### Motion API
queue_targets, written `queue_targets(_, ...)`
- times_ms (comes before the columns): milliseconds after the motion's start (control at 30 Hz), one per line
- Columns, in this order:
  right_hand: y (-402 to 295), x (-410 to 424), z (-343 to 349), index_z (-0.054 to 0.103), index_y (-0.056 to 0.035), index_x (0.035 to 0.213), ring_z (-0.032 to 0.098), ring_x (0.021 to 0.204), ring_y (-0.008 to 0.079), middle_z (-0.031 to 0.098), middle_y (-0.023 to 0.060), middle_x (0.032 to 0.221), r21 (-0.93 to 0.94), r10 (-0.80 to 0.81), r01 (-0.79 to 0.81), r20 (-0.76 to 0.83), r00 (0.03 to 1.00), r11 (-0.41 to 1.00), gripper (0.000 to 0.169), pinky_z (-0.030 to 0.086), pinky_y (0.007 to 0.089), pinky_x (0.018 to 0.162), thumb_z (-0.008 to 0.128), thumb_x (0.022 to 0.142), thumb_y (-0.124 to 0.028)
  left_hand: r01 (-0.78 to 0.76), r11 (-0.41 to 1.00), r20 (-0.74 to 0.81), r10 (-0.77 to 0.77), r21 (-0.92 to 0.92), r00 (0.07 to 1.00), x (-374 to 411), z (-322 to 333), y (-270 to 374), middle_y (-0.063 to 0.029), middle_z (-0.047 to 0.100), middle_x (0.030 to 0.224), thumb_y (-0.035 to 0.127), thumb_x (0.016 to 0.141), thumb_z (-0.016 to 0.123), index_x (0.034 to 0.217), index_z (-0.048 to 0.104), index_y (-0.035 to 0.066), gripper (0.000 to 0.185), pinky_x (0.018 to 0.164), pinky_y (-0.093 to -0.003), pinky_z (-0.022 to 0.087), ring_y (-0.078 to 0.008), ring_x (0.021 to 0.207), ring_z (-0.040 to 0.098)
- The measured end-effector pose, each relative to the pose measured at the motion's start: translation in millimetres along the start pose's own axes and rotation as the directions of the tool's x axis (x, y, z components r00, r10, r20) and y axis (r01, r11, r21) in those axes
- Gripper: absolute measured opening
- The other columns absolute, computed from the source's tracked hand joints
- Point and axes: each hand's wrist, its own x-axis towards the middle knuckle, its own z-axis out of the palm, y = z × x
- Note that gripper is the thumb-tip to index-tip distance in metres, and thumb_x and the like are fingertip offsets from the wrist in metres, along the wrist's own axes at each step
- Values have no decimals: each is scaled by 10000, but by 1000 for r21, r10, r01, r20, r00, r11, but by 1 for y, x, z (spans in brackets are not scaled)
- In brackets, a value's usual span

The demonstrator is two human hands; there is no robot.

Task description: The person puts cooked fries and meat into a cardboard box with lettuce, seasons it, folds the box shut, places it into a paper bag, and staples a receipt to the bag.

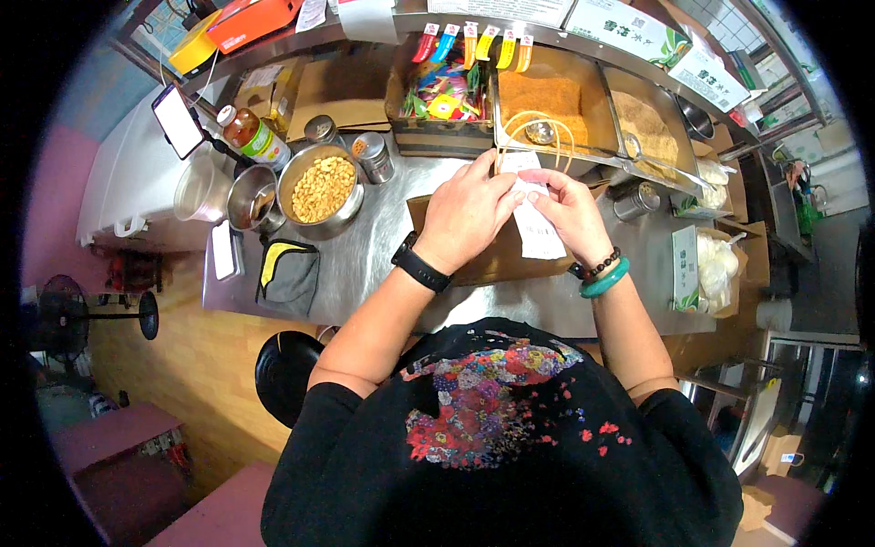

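Note:
Fingertips of both hands meet on a long white printed slip [538, 236], which hangs over a brown paper bag [482, 263]. My left hand [467, 205], with a black watch at the wrist, pinches the slip's upper part near the bag's top edge. From the other side my right hand [571, 213], wearing a beaded bracelet and a green bangle, grips the same slip between thumb and fingers. Two looped paper handles [540, 117] rise just beyond the fingers. Much of the bag is hidden under the hands and slip.
On the steel table [383, 260] stand a bowl of peanuts [322, 190], a shaker [373, 158], a drink bottle [254, 137] and a folded cloth [288, 277]. Behind are a box of sachets [444, 102] and trays of orange [547, 96] and tan powder [642, 123]. Bagged white food [716, 272] sits right.

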Motion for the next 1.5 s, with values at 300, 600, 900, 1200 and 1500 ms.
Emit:
queue_targets(300,-11,8,-7,592,0,956,567,725,73,622,24,794,-462,83,-30,94,992,886,161,468,236,621,564,808,-58,6,999,121,-12,50,993,5,9,-12,-137,587,844,204,770,574,849,605,43,182,721,-409,445,-311,835,558)
queue_targets(600,-9,0,2,608,-13,969,553,739,70,615,30,835,-17,-3,0,-170,985,1000,183,458,222,639,478,841,-17,64,998,117,-63,2,991,8,4,-7,-156,584,857,208,790,563,901,605,41,205,704,-412,451,-324,827,560)
queue_targets(900,9,2,10,547,-19,1004,526,719,64,573,11,840,72,-107,131,-271,957,989,181,443,201,653,449,853,-20,-30,1000,65,30,-2,997,7,-1,-5,-170,554,1070,221,799,566,985,603,50,254,830,-387,434,-329,972,529)
queue_targets(1200,2,8,10,601,-6,919,598,646,157,625,111,718,-418,-167,37,-279,946,908,137,465,275,601,543,821,-83,-9,1000,82,6,29,997,6,8,-11,-124,579,858,200,770,580,871,604,47,185,706,-400,449,-305,837,553)
queue_targets(1500,-21,13,-7,617,-72,835,598,726,333,611,160,750,-819,-125,180,133,983,544,197,473,412,640,557,805,-257,-53,998,172,45,43,984,13,18,-24,-151,595,784,170,771,565,817,602,38,145,664,-428,452,-332,770,573)
